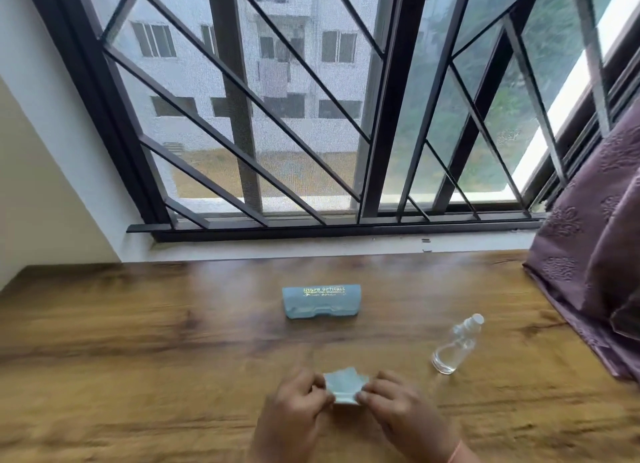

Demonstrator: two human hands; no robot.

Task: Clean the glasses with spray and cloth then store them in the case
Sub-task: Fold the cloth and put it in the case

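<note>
Both hands are meeting low in the view, over the near part of the wooden table (138,341), and are sharing one small pale-blue cleaning cloth (344,388). The left hand (298,403) is pinching the cloth's left edge, with its thumb and curled fingers closing on the fabric. The right hand (398,410) is pinching the right edge in the same way, so each hand is grasping the cloth and nothing else. The cloth is sitting bunched between them, with two pointed corners sticking out on the far side, away from the person. The picture is blurred, so I cannot tell whether the cloth is touching the table or hanging just above it. A thin pinkish band (455,452) is showing at the right wrist.

Beyond the hands, near the middle of the table, a light-blue glasses case (321,301) is lying closed on its long side, with gold lettering on its top face. It is lying apart from the cloth and the hands. A clear spray bottle (455,346) is standing on its base to the right of the hands and nearer than the case, touching neither. Its capped top is leaning to the right in this wide view.

A purple patterned curtain (595,255) is draping onto the table's right edge. A dark window grille (242,116) is filling the wall behind.
</note>
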